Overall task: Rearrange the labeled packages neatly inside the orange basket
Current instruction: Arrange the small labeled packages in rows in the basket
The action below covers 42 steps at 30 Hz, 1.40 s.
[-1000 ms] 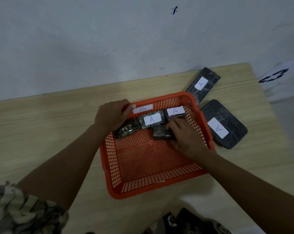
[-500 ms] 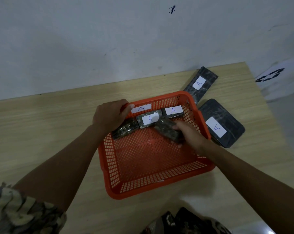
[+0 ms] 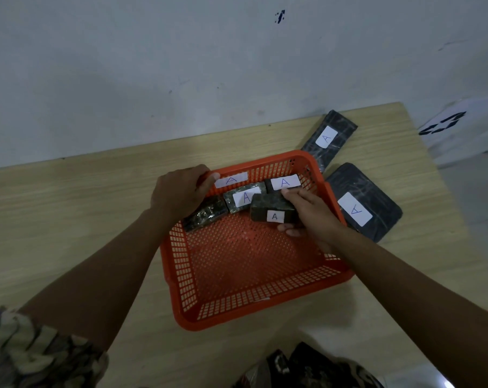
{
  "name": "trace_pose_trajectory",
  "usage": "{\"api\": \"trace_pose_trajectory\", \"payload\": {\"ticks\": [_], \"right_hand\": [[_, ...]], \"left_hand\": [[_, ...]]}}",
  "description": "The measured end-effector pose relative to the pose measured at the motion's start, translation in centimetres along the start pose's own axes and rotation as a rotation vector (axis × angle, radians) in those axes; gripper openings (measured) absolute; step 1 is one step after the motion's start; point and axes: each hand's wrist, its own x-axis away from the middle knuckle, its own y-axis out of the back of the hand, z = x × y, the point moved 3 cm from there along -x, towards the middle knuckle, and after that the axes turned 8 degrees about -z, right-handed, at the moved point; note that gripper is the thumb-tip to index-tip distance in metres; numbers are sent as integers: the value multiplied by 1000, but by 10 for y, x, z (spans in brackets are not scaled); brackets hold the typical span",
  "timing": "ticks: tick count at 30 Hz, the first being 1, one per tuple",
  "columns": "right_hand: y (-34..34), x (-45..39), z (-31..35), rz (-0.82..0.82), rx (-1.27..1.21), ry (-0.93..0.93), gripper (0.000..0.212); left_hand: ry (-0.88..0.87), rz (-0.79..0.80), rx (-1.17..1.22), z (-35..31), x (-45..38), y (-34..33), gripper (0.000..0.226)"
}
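Note:
An orange mesh basket (image 3: 265, 309) sits on the wooden table. Along its far wall lie three dark wrapped packages: one without a visible label (image 3: 206, 217) at the left, one labeled A (image 3: 244, 198) in the middle, another labeled A (image 3: 283, 182) at the right. My right hand (image 3: 307, 217) grips a fourth dark package (image 3: 272, 212), lifted over the basket with its A label facing me. My left hand (image 3: 181, 191) is closed on the basket's far left rim, next to a white A label (image 3: 231, 180) on the wall.
Two flat black packages labeled A lie on the table outside the basket: a long one (image 3: 328, 138) beyond its far right corner and a wide one (image 3: 363, 203) at its right side. A wall rises just behind the table. The table's right edge is near.
My right hand picked the fourth package off the basket floor and turned it, so its A label now faces me. My left hand stayed on the rim.

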Motion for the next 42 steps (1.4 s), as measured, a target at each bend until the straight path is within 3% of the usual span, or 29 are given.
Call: {"api": "trace_pose_trajectory", "payload": {"ticks": [3, 7, 11, 15, 17, 23, 26, 31, 38, 42], "right_hand": [[-1, 0, 2, 98, -42, -65, 29], [3, 3, 5, 114, 106, 38, 54], [8, 6, 9, -12, 424, 186, 48], [13, 4, 0, -193, 522, 130, 61], [10, 5, -3, -291, 507, 167, 55], [-7, 18, -11, -529, 727, 539, 42], [-11, 18, -18, -569, 775, 580, 38], [-17, 15, -32, -489, 897, 547, 81], [-10, 9, -29, -470, 933, 682, 58], [-8, 9, -27, -455, 885, 714, 56]], "left_hand": [[0, -1, 2, 0, 0, 1, 62], [-3, -8, 0, -1, 1, 3, 61], [-1, 5, -10, -2, 1, 3, 58], [-9, 5, 6, -3, 2, 4, 58], [-13, 0, 10, -4, 2, 5, 57], [-10, 0, -3, -4, 3, 6, 53], [-4, -5, -24, -4, 2, 6, 54], [-4, 0, -16, -4, 2, 6, 54], [0, 10, 15, -5, 3, 8, 59], [13, 19, 28, -5, 2, 8, 61]]}}
